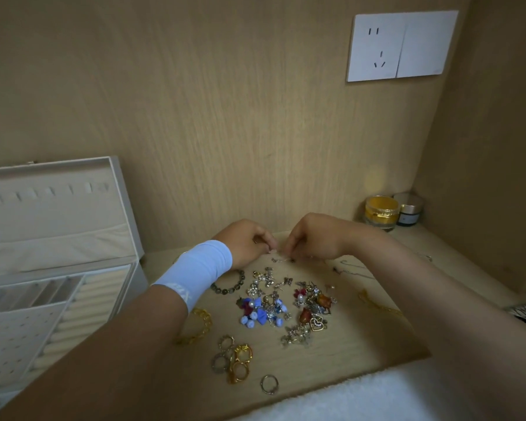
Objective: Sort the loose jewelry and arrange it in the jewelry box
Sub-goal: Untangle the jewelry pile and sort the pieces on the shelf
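Loose jewelry lies on the wooden shelf: a pile of earrings [286, 305] with blue and red flowers, several rings [236, 358], a dark bead bracelet [230, 287] and a gold chain bracelet [199, 325]. My left hand [249, 243] and my right hand [312, 238] meet at the far edge of the pile, fingers curled, both pinching a small silver piece [278, 258] between them. The open white jewelry box [110, 302] stands at the left, with ring rolls and a perforated earring panel.
Thin chains [356, 268] and a gold chain [377, 305] lie to the right of the pile. A gold jar [380, 211] and a dark jar [410, 208] stand in the back right corner. White fluffy cloth [346, 399] borders the shelf's front edge.
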A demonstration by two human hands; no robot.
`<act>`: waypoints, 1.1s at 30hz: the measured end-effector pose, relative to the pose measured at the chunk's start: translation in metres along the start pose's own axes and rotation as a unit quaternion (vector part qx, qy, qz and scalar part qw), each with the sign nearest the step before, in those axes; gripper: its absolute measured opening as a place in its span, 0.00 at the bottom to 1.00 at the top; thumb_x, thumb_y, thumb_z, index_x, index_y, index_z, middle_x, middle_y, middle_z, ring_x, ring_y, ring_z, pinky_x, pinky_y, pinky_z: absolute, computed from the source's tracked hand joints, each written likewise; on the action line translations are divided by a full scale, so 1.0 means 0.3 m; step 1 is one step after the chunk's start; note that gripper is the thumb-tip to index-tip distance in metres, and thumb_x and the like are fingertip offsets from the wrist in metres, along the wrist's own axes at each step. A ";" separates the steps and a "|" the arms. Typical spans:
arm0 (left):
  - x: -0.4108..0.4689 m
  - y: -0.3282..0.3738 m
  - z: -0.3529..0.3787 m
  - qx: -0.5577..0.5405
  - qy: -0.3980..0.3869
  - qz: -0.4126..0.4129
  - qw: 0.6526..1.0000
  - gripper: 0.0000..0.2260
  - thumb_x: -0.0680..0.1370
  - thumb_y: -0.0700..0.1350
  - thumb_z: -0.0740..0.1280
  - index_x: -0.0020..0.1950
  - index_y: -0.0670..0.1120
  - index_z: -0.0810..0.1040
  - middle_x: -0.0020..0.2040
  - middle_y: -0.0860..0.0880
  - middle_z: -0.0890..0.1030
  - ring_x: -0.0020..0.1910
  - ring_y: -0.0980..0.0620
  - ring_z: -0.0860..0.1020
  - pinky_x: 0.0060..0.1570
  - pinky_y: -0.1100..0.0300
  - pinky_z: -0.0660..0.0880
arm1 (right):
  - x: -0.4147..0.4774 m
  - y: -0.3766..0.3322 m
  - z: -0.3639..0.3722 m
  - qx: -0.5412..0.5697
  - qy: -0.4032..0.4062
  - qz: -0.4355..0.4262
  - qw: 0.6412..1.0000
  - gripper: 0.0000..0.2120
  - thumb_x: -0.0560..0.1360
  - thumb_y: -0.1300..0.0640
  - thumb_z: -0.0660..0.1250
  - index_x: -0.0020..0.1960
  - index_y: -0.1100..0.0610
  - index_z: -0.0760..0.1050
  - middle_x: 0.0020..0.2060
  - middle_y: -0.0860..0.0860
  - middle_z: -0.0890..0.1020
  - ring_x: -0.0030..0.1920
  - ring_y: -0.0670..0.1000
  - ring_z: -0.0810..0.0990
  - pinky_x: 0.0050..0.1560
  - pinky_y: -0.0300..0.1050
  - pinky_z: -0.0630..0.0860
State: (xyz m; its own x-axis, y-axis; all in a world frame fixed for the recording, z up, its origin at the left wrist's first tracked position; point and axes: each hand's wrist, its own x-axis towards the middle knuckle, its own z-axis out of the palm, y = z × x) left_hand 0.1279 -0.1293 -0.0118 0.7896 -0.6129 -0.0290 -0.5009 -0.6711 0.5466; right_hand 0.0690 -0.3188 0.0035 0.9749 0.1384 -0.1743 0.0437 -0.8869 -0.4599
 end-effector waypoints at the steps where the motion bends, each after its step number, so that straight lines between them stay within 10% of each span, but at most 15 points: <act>1: 0.002 -0.003 -0.002 0.004 0.013 -0.002 1.000 0.10 0.79 0.42 0.66 0.47 0.56 0.83 0.52 0.56 0.83 0.55 0.56 0.79 0.61 0.60 0.73 | -0.001 0.002 -0.016 0.015 -0.001 0.009 1.000 0.16 0.77 0.67 0.66 0.58 0.52 0.84 0.44 0.42 0.84 0.42 0.36 0.81 0.39 0.32 0.75; 5: 0.022 -0.018 0.011 0.083 0.006 -0.008 0.996 0.15 0.81 0.38 0.60 0.56 0.53 0.83 0.61 0.53 0.80 0.61 0.52 0.77 0.61 0.62 0.69 | 0.018 0.016 -0.051 0.022 0.050 0.042 0.998 0.14 0.77 0.68 0.67 0.55 0.53 0.83 0.43 0.45 0.84 0.44 0.45 0.83 0.32 0.36 0.77; 9: 0.054 -0.034 0.028 0.171 -0.021 0.004 0.985 0.18 0.81 0.37 0.59 0.65 0.52 0.80 0.67 0.50 0.76 0.65 0.49 0.74 0.65 0.60 0.69 | 0.067 0.036 -0.005 -0.089 0.071 0.042 0.993 0.05 0.73 0.57 0.75 0.49 0.52 0.86 0.45 0.45 0.86 0.46 0.47 0.82 0.50 0.42 0.80; 14: 0.069 -0.052 0.028 0.210 -0.034 0.018 0.977 0.20 0.81 0.39 0.59 0.73 0.50 0.71 0.72 0.47 0.69 0.72 0.47 0.66 0.72 0.55 0.62 | 0.120 0.056 0.032 -0.108 0.118 0.044 0.986 0.03 0.73 0.55 0.75 0.46 0.50 0.85 0.46 0.46 0.86 0.49 0.50 0.82 0.48 0.43 0.77; 25: -0.034 -0.028 0.025 0.152 -0.017 0.071 0.986 0.08 0.78 0.51 0.68 0.54 0.55 0.84 0.46 0.60 0.77 0.51 0.57 0.76 0.58 0.60 0.72 | 0.037 0.003 0.043 -0.125 0.051 -0.011 0.991 0.04 0.74 0.55 0.72 0.46 0.49 0.85 0.43 0.44 0.85 0.45 0.45 0.81 0.50 0.47 0.81; 33: -0.099 -0.021 0.019 0.204 0.019 0.097 0.974 0.11 0.81 0.52 0.62 0.61 0.58 0.81 0.57 0.57 0.79 0.61 0.53 0.72 0.68 0.53 0.64 | -0.099 -0.030 -0.014 -0.088 0.034 0.004 0.996 0.06 0.76 0.58 0.71 0.51 0.52 0.85 0.45 0.42 0.83 0.45 0.43 0.80 0.50 0.40 0.78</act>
State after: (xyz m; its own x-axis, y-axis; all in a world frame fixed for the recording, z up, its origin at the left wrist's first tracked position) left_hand 0.1055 -0.1092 -0.0191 0.6741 -0.7347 0.0764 -0.7355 -0.6582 0.1606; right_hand 0.0404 -0.3169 0.0165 0.9877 0.1059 -0.1146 0.0674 -0.9519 -0.2988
